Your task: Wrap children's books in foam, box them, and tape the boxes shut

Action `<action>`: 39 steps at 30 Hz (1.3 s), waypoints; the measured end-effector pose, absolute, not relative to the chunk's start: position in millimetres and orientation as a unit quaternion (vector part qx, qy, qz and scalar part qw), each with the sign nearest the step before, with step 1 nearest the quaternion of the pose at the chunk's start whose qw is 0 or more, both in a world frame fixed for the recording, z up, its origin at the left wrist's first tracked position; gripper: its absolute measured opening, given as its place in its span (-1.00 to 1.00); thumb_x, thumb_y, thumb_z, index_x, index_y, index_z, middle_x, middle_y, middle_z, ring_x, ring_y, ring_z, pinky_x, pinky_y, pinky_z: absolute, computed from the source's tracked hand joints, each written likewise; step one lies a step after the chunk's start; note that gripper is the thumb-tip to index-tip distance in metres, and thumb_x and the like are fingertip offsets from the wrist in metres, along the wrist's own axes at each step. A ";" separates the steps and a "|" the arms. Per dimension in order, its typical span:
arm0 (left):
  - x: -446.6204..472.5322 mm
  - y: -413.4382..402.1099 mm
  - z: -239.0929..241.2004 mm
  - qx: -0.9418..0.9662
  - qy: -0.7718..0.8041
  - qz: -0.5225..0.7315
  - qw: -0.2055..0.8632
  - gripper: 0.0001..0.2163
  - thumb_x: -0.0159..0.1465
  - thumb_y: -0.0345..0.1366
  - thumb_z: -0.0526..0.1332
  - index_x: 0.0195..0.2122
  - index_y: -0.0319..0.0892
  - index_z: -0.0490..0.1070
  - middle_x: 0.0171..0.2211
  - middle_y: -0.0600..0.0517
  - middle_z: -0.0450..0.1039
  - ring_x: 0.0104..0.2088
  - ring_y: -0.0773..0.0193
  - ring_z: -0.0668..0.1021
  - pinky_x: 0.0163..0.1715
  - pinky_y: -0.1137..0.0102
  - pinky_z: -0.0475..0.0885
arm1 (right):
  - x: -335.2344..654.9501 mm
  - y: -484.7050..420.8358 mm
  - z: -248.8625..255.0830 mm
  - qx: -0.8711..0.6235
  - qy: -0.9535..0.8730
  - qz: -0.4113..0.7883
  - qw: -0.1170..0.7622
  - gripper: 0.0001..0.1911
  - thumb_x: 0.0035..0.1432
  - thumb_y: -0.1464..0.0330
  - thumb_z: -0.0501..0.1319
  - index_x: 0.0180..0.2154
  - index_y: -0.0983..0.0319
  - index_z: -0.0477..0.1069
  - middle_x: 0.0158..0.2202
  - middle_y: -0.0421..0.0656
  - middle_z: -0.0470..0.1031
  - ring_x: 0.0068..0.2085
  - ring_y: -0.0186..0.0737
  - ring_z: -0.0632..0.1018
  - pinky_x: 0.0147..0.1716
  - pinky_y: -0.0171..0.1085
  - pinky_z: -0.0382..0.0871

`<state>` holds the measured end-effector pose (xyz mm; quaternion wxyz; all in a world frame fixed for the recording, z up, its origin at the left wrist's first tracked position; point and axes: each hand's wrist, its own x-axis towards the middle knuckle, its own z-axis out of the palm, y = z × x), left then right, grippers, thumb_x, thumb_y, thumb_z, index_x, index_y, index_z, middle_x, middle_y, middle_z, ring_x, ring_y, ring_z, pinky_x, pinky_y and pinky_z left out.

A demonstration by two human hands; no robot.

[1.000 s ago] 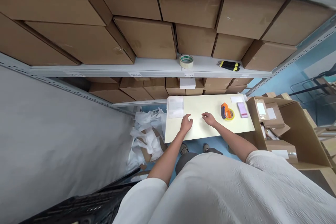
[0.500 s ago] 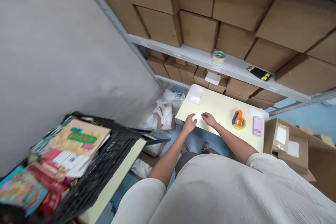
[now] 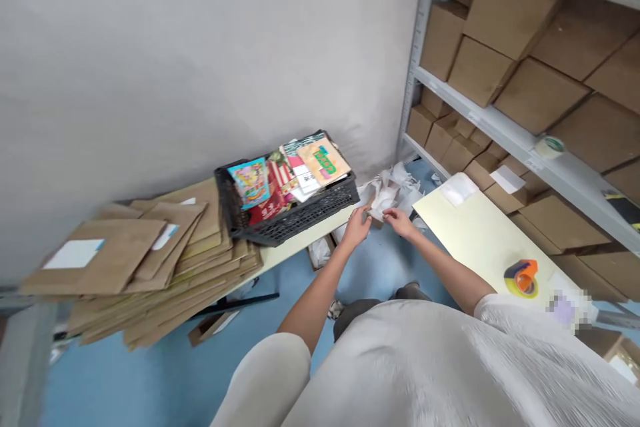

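- Your left hand: fingers loosely bent, not closed up, nothing seen in it. Just right of the crate's near corner in view; no contact seen.
- Your right hand: fingers part curled, looks empty, a small gap between it and the left one. Shows against the white heap; can't tell how far above.
- Black lattice-sided plastic crate: on the long cream-topped bench along the grey wall, to the left of both your hands.
- In the crate: a bright blue patterned packet at the left, glossy red packets in the middle, a tan flat packet with green lettering at the right, tilted on the others.
- Pile of flat brown cardboard pieces: left of the crate, same bench, some with white labels.
- Heap of crumpled white sheets: low down beyond your hands, by the wall.
- Second cream-topped bench, on your right: flat white sheets at the far end, orange tape dispenser with yellow tape nearer you.
- Grey metal shelf behind that: rows of brown cardboard boxes, pale tape roll on its edge.
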<state>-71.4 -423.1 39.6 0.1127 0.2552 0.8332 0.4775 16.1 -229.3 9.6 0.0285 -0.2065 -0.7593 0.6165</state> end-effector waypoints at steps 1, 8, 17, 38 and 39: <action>-77.3 -445.6 41.1 0.245 0.835 0.483 0.099 -0.63 0.34 -0.37 0.23 0.17 -0.14 0.49 0.17 -0.18 0.54 0.26 -0.02 0.54 0.35 0.03 0.40 | 6.9 -249.2 12.9 -0.192 -0.763 0.616 0.023 -0.75 0.18 0.26 0.25 -0.14 0.18 0.57 -0.22 -0.14 0.64 -0.20 -0.17 0.60 -0.06 -0.16 0.52; -117.3 -617.0 63.2 0.190 0.836 0.514 0.023 -0.63 0.37 -0.40 0.18 0.19 -0.12 0.48 0.16 -0.16 0.54 0.12 0.07 0.62 0.19 0.11 0.54 | -46.0 -404.8 36.7 -0.122 -0.777 0.617 0.003 -0.72 0.20 0.22 0.25 -0.10 0.19 0.58 -0.20 -0.14 0.64 -0.18 -0.17 0.59 -0.05 -0.18 0.50; -132.3 -761.2 80.5 0.097 0.855 0.510 -0.013 -0.61 0.39 -0.41 0.12 0.20 -0.11 0.48 0.16 -0.14 0.56 0.12 0.11 0.62 0.13 0.17 0.59 | -86.7 -565.8 67.4 0.004 -0.801 0.595 -0.061 -0.72 0.29 0.25 0.23 -0.05 0.20 0.60 -0.12 -0.11 0.67 -0.12 -0.18 0.61 -0.01 -0.19 0.51; -137.2 -926.6 87.2 0.041 0.949 0.309 -0.041 -0.59 0.34 -0.35 0.22 0.22 -0.10 0.46 0.31 -0.23 0.42 0.39 -0.20 0.38 0.39 -0.14 0.30 | -109.9 -709.2 59.5 0.045 -0.841 0.531 -0.092 -0.76 0.29 0.40 0.23 -0.07 0.21 0.65 -0.04 -0.08 0.68 -0.05 -0.12 0.64 0.11 -0.13 0.50; -143.5 -936.6 85.9 0.040 0.955 0.293 -0.033 -0.59 0.34 -0.33 0.24 0.22 -0.10 0.46 0.34 -0.25 0.39 0.40 -0.24 0.36 0.39 -0.18 0.28 | -114.7 -718.3 58.8 0.040 -0.847 0.522 -0.088 -0.75 0.29 0.41 0.24 -0.07 0.21 0.65 -0.03 -0.07 0.68 -0.04 -0.11 0.64 0.12 -0.12 0.50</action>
